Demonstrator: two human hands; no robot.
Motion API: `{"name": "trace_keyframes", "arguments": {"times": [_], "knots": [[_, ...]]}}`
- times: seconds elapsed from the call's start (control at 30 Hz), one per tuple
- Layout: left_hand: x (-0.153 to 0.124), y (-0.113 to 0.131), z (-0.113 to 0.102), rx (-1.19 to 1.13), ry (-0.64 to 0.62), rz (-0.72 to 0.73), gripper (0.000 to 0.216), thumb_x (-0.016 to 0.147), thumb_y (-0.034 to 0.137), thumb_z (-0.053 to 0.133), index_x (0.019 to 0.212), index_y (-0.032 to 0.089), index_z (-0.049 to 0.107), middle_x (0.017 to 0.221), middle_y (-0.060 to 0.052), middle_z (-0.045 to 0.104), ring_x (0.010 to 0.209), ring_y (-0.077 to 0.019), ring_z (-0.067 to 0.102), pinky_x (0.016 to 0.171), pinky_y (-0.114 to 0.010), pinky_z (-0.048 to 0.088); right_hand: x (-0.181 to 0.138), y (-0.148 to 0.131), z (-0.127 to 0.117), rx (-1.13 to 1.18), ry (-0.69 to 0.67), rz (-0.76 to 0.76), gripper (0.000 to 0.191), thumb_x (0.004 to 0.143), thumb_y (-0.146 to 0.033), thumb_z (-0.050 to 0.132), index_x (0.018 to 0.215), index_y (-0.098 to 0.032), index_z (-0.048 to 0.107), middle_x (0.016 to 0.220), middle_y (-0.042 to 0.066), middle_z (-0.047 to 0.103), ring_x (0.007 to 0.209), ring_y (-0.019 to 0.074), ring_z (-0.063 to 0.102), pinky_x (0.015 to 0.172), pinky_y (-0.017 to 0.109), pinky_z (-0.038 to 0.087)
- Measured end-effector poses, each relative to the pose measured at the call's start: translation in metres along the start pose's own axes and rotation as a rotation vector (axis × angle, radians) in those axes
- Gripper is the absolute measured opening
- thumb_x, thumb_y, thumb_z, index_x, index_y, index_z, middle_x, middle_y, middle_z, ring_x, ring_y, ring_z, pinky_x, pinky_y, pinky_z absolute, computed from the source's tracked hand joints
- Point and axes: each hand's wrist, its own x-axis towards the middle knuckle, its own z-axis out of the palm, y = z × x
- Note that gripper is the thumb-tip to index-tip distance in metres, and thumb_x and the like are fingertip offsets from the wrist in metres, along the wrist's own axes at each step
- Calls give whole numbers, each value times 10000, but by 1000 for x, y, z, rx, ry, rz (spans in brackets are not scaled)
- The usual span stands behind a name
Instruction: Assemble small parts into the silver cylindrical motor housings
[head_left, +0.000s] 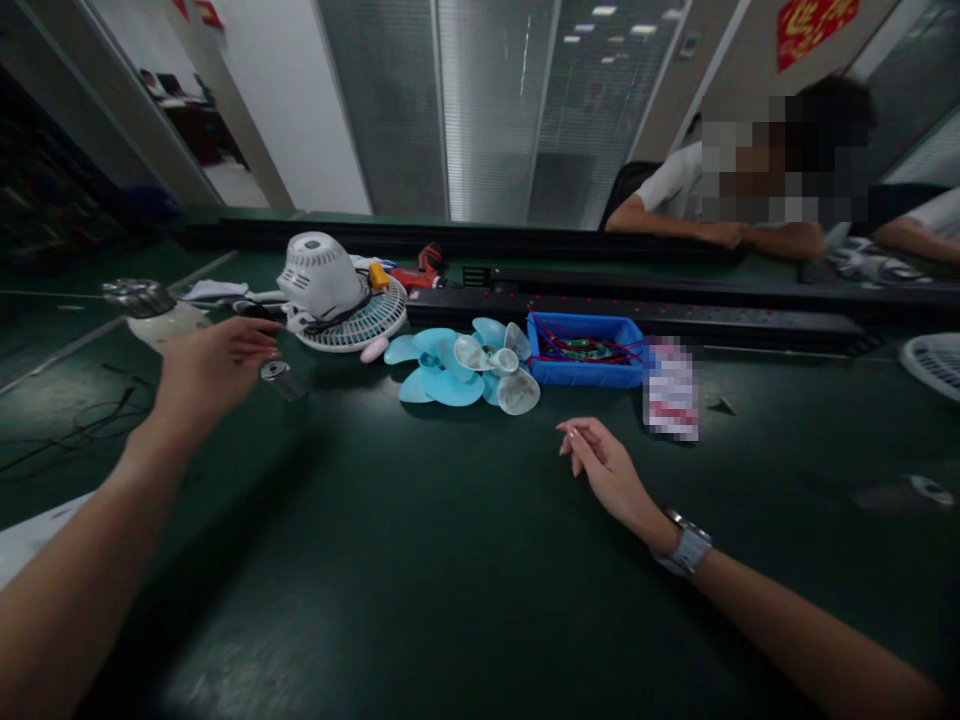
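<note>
My left hand (214, 370) is above the left part of the dark green table, its fingers stretched out and slightly apart. Just below its fingertips stands a small silver cylinder (282, 380) with a ring-like top; whether they touch, I cannot tell. Behind that hand is a white rounded object with a metal top (156, 312). My right hand (604, 468), with a watch on the wrist, hovers over the table, fingers loosely bent and holding nothing I can see. Beyond it lie light blue fan blades (450, 385) and a pale translucent fan blade (517, 392).
A white fan head (319, 275) rests on its grille (360, 328), near a red power drill (420, 275). A blue bin (589, 374) holds wires. Dark rails (637, 306) cross the table's back. Another silver cylinder (926, 490) lies right. A person (675, 190) sits opposite.
</note>
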Motion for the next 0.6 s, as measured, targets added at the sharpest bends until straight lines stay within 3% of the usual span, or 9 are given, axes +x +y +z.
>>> {"name": "trace_keyframes", "arguments": {"times": [0.07,0.23,0.6], "knots": [[2,-9,6,18,-68,11,467,793,238,534,1231,86,591,912,-72,720,828,-201,695,770,-310,560,0,1,0,0,4,-1,331,930,-488,480,1058,-196,567,802,9,567,569,99,499,524,255,413],[1,-12,7,106,-55,21,477,775,274,491,1204,105,613,899,-84,734,839,-235,704,776,-324,553,0,1,1,10,-7,1,317,927,-485,492,1059,-205,562,805,6,570,575,98,499,525,253,418],[5,-20,10,190,-42,98,390,778,233,514,1136,166,655,816,3,752,820,-175,705,753,-277,533,1,1,1,32,-6,-9,312,928,-486,495,1066,-209,536,803,-1,562,576,100,493,527,258,415]]}}
